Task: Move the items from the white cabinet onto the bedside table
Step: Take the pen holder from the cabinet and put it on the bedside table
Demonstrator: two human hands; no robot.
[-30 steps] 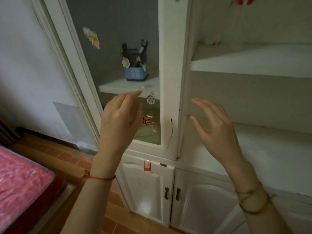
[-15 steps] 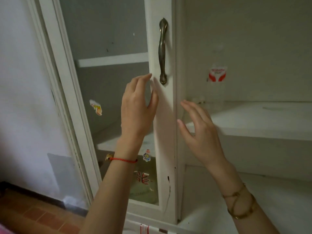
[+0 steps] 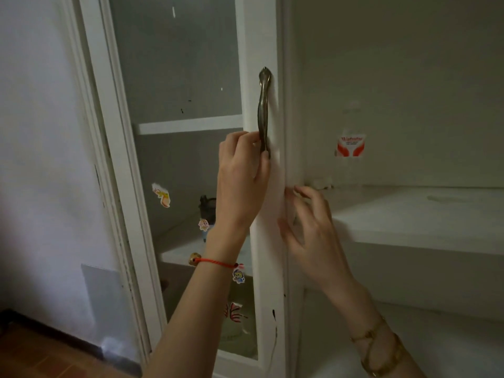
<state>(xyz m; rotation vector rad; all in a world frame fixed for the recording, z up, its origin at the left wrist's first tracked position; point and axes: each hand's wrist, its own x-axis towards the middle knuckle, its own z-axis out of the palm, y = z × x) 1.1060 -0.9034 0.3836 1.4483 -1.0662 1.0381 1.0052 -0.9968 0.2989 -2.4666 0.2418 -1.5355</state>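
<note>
The white cabinet [image 3: 272, 241] has a glass door [image 3: 185, 77] with a metal handle [image 3: 263, 110]. My left hand [image 3: 240, 175] has its fingers curled around the lower end of that handle. My right hand [image 3: 308, 230] is spread, fingertips against the door's right edge, holding nothing. Behind the glass, a dark pen holder [image 3: 206, 207] stands on a lower shelf [image 3: 180, 252], mostly hidden by my left wrist. The bedside table is out of view.
To the right, open white shelves [image 3: 409, 222] show with a red-and-white sticker [image 3: 350, 144] on the back wall. Cartoon stickers dot the glass. A white wall [image 3: 41, 159] is on the left, tiled floor [image 3: 32, 356] below.
My left hand has risen and closed its fingers on the door handle. My right hand has moved to the door's edge. The view has tilted up a little.
</note>
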